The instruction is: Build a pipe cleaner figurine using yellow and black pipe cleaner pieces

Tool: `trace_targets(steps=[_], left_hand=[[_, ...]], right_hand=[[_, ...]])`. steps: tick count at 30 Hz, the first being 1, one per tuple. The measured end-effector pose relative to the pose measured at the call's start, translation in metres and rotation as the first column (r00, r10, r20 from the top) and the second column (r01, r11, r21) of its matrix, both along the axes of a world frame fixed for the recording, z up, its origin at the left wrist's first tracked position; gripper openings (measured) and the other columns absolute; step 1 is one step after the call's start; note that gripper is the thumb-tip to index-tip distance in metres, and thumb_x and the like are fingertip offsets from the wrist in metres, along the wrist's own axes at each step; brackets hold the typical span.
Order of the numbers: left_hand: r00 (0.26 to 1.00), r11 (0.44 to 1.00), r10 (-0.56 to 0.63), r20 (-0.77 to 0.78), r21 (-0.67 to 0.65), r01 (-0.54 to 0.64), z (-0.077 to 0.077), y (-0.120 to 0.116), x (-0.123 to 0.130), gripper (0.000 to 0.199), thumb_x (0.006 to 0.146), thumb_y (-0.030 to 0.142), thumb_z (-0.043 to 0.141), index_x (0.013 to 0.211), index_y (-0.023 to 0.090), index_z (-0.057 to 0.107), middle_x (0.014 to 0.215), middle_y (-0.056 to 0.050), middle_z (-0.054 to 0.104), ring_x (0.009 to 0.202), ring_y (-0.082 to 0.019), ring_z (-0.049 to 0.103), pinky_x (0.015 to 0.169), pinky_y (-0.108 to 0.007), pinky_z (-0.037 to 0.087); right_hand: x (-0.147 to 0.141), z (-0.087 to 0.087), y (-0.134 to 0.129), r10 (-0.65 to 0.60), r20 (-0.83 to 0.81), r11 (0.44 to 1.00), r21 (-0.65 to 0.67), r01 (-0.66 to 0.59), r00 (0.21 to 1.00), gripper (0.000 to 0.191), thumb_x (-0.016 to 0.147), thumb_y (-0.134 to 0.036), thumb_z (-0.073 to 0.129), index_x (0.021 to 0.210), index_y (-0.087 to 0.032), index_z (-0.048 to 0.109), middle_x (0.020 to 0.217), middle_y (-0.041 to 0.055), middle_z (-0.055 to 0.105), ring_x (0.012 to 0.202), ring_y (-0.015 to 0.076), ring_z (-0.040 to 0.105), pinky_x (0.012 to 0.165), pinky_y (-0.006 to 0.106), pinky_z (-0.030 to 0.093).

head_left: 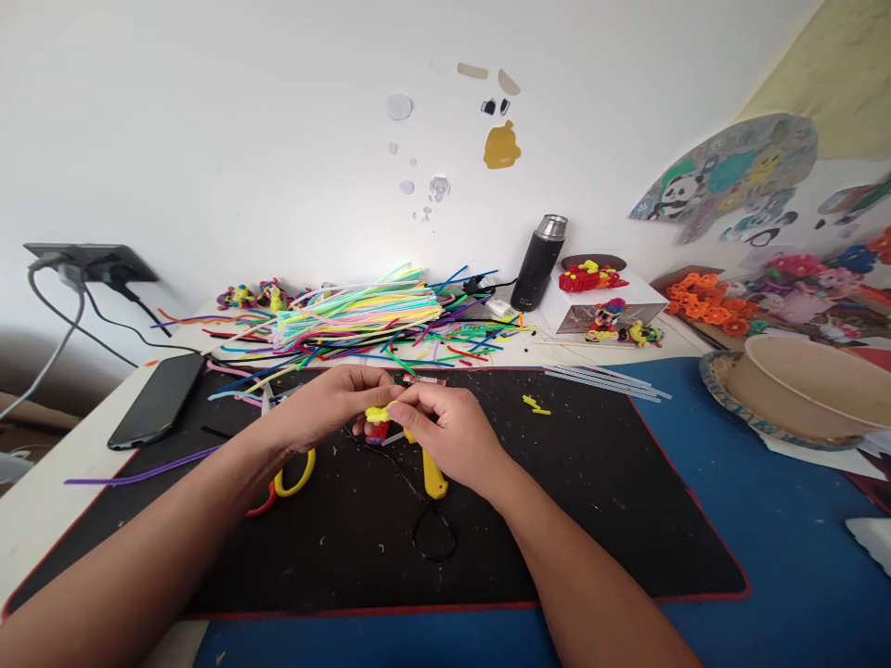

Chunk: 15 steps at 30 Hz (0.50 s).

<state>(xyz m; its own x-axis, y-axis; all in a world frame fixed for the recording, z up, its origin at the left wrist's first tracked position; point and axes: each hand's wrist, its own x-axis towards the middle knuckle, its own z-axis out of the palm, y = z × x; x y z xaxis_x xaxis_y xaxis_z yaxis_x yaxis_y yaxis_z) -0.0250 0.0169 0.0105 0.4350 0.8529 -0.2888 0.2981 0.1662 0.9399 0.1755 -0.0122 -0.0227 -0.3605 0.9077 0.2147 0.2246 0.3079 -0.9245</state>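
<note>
Bare forearms (174, 510) up front, reaching over a black, red-edged rectangular mat (599, 529). Left hand (338, 405) and right hand (451, 431) both got fingertips pinched on this little fuzzy-looking yellow piece (378, 414), yellow plastic handle (434, 475) just beside the right.

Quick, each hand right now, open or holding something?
Left hand: closed, pinching the yellow piece; can't tell if it also holds the red piece.
Right hand: closed, pinching the same yellow piece.
</note>
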Motion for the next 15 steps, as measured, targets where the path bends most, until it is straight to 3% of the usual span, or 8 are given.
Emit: trace_targets(steps=[3, 6, 8, 11, 15], left_hand=[[0.997, 0.997, -0.001, 0.075, 0.082, -0.005, 0.003, 0.002, -0.008, 0.043, 0.087, 0.062, 0.076, 0.092, 0.019, 0.075, 0.078, -0.004, 0.068, 0.062, -0.014, 0.059, 0.055, -0.023, 0.048], [0.995, 0.981, -0.054, 0.089, 0.192, 0.036, 0.015, 0.002, -0.019, 0.051, 0.078, 0.064, 0.083, 0.104, 0.02, 0.08, 0.093, -0.01, 0.073, 0.077, -0.021, 0.066, 0.07, -0.029, 0.056], [0.996, 0.968, -0.081, 0.03, 0.24, 0.072, 0.024, 0.001, -0.023, 0.05, 0.072, 0.06, 0.089, 0.103, 0.022, 0.082, 0.099, -0.011, 0.074, 0.083, -0.024, 0.067, 0.075, -0.032, 0.057], [0.993, 0.947, -0.115, -0.026, 0.299, 0.117, 0.033, -0.003, -0.021, 0.03, 0.078, 0.049, 0.087, 0.092, 0.023, 0.082, 0.093, -0.009, 0.073, 0.084, -0.024, 0.068, 0.077, -0.032, 0.057], [0.991, 0.939, -0.134, -0.016, 0.317, 0.132, 0.03, -0.004, -0.014, 0.022, 0.086, 0.043, 0.081, 0.084, 0.021, 0.079, 0.086, -0.007, 0.072, 0.08, -0.021, 0.066, 0.075, -0.03, 0.055]], right_hand=[[0.001, 0.003, 0.0, -0.006, -0.058, 1.0, -0.031, 0.004, 0.998, 0.022, 0.098, -0.037, 0.066, 0.086, -0.021, 0.076, 0.075, -0.0001, 0.073, 0.063, 0.0135, 0.06, 0.058, 0.025, 0.041], [0.001, 0.003, 0.001, -0.027, -0.131, 0.995, -0.1, 0.014, 0.991, 0.025, 0.098, -0.04, 0.066, 0.087, -0.02, 0.075, 0.073, -0.0005, 0.071, 0.06, 0.0126, 0.058, 0.054, 0.024, 0.04], [0.001, 0.003, 0.001, -0.041, -0.19, 0.987, -0.161, 0.01, 0.981, 0.027, 0.097, -0.045, 0.067, 0.09, -0.02, 0.075, 0.072, -0.0009, 0.069, 0.054, 0.0111, 0.054, 0.049, 0.023, 0.038], [0.001, 0.001, 0.001, -0.046, -0.219, 0.979, -0.202, 0.001, 0.975, 0.031, 0.095, -0.05, 0.069, 0.091, -0.02, 0.073, 0.07, -0.0015, 0.067, 0.049, 0.0097, 0.049, 0.045, 0.023, 0.037], [0.0, 0.002, 0.001, -0.027, -0.182, 0.984, -0.181, -0.006, 0.983, 0.03, 0.096, -0.048, 0.068, 0.086, -0.02, 0.071, 0.067, -0.002, 0.064, 0.05, 0.01, 0.049, 0.046, 0.023, 0.036]])
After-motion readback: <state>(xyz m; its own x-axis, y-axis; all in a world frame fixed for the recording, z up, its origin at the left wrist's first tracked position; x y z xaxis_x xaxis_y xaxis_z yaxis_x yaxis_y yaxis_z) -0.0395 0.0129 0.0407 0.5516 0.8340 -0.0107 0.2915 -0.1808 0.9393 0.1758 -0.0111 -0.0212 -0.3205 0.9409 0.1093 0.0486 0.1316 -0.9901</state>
